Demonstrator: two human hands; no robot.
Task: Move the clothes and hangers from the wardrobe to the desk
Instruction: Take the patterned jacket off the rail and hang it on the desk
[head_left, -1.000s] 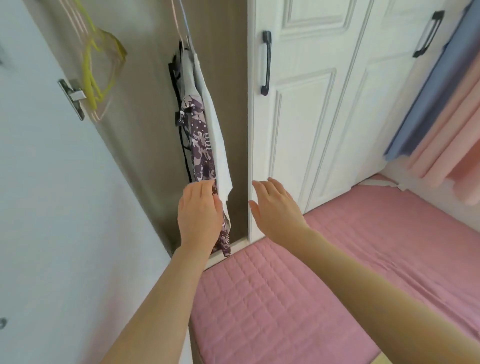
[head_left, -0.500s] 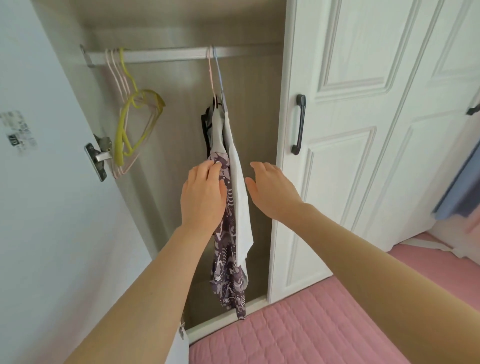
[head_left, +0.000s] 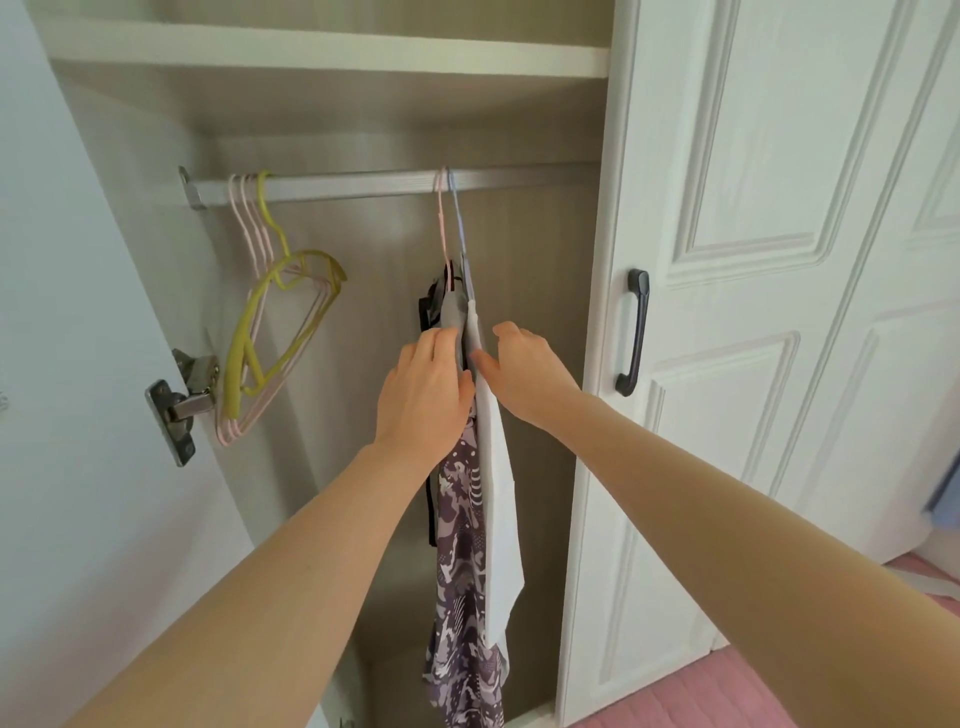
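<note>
In the open wardrobe, a purple patterned garment (head_left: 462, 571), a white garment (head_left: 500, 519) and a black one (head_left: 427, 312) behind them hang together from a pink hanger (head_left: 441, 223) and a blue hanger (head_left: 458, 218) on the rail (head_left: 363, 183). My left hand (head_left: 423, 387) presses flat against the left side of the clothes, just below the hangers' shoulders. On the right side my right hand (head_left: 527, 369) touches the white garment with its thumb, its fingers reaching past the cloth. Several empty pink hangers and a yellow hanger (head_left: 270, 332) hang at the rail's left end.
The wardrobe's left door stands open, with a metal hinge (head_left: 182, 405) sticking out. A closed white door with a dark handle (head_left: 635, 332) borders the opening on the right. A shelf (head_left: 311, 49) runs above the rail. Pink quilted matting (head_left: 769, 696) lies at the lower right.
Both hands have risen along the hanging clothes towards the hangers and drawn in against the cloth from either side. The view has tilted up to the rail and shelf.
</note>
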